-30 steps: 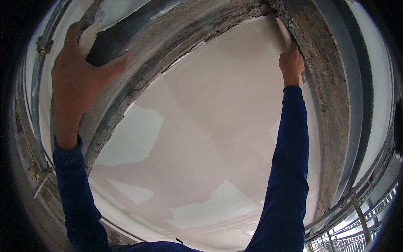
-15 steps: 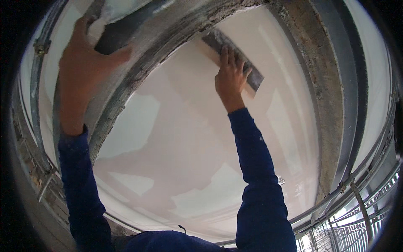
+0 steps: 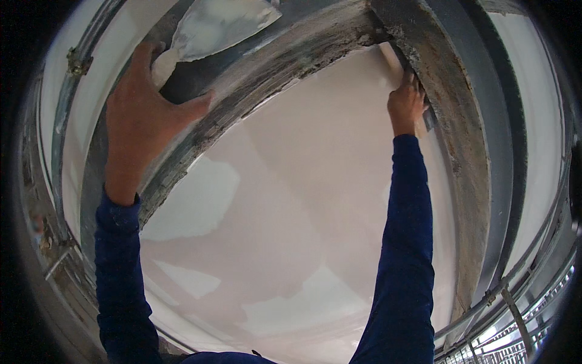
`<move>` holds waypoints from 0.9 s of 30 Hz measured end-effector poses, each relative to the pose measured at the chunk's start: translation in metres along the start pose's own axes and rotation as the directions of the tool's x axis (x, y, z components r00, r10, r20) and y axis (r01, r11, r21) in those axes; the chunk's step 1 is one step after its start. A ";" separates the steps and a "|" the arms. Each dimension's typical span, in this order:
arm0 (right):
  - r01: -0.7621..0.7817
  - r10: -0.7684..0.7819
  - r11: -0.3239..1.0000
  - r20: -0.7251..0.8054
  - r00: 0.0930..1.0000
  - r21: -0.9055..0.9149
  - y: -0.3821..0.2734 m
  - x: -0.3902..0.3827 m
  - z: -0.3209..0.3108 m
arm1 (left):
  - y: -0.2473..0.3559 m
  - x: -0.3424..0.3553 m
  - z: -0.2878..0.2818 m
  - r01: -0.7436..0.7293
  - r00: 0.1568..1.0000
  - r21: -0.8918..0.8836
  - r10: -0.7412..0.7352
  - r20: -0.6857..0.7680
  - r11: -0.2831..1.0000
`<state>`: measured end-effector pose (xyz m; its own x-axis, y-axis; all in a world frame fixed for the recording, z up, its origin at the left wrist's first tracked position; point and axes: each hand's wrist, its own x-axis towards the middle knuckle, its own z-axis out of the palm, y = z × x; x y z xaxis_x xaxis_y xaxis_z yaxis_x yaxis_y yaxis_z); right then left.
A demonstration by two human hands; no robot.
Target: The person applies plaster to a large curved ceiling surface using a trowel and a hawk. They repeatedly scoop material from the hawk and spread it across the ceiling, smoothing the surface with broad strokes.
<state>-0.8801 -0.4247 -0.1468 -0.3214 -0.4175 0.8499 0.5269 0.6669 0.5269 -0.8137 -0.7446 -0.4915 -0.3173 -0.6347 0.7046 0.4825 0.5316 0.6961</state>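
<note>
Trowel [image 3: 391, 59]: long, narrow, straight-edged; pale wood-coloured strip showing beyond the fingers at its upper end, a little dark metal showing by the lower end; middle hidden under the hand. Lies at the upper right corner of a large pale pinkish panel [image 3: 303, 176], set slantwise, close along the rough, brown-stained beam [image 3: 464, 145] bordering that side. Right hand [image 3: 406, 104] closed over the trowel about midway, fingers bent across it, wrist below, arm in blue sleeve [image 3: 403, 224] stretched well up. Scraper [image 3: 225, 25]: broad, flaring blade, smeared whitish, narrowing to a rounded, pale handle; sits at upper left, blade pointing up and right, above the left hand [image 3: 142, 115]. Handle runs down into the crook between forefinger and thumb; thumb spread wide to the right, the other fingers out of sight, so cannot tell how tightly they grip it. Dark surface in the gap between thumb and handle. Trowel and scraper well apart, scarred grey beam [image 3: 203, 136] slanting between them. Panel uneven in tone: whiter, ragged-edged patches [image 3: 193, 197] at left and low centre, smoother pink-beige toward the trowel.
</note>
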 end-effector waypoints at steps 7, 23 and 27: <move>-0.040 0.029 0.998 0.238 0.971 0.041 -0.009 -0.004 -0.019 | 0.005 -0.001 -0.001 0.023 0.999 0.015 -0.023 0.033 1.000; 0.271 -0.274 0.961 0.045 0.961 0.058 -0.042 -0.124 -0.048 | 0.010 -0.001 -0.001 0.027 0.999 0.022 -0.026 -0.027 0.999; 0.499 -0.499 0.867 -0.049 0.865 -0.021 -0.005 -0.067 -0.051 | 0.017 0.001 -0.007 0.111 0.992 -0.017 -0.109 0.068 0.994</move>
<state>-0.8205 -0.4316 -0.2063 -0.5024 -0.7244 0.4721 0.3125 0.3569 0.8803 -0.7996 -0.7403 -0.4797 -0.4227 -0.6495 0.6320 0.4580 0.4487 0.7674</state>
